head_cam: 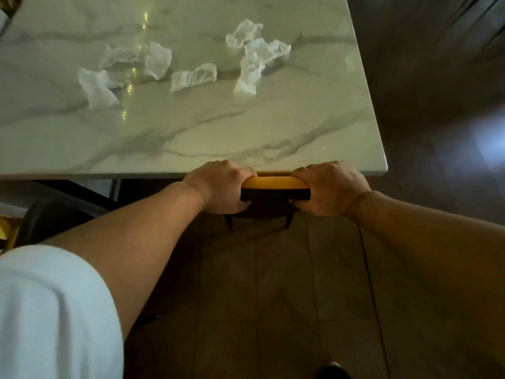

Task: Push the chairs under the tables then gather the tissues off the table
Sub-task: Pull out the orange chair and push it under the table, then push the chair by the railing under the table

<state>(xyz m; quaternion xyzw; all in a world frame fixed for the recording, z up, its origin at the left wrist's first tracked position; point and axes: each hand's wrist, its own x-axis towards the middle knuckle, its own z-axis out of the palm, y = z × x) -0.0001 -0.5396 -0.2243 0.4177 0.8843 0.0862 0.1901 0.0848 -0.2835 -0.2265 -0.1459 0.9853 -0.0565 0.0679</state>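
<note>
A chair (274, 187) with a yellow-topped, dark-backed backrest stands right against the near edge of the white marble table (246, 138); its seat is hidden beneath the tabletop and two dark legs show below. My left hand (222, 186) grips the left end of the backrest and my right hand (329, 187) grips the right end. Several crumpled white tissues lie on the far half of the table: one group on the left (131, 69), a single piece in the middle (192, 76), and a cluster on the right (255, 53).
Another dark chair (49, 214) sits partly under the table at the lower left. Dark wooden floor (273, 296) lies beneath me and to the right of the table's corner (384, 166). My white sleeve (52, 315) fills the bottom left.
</note>
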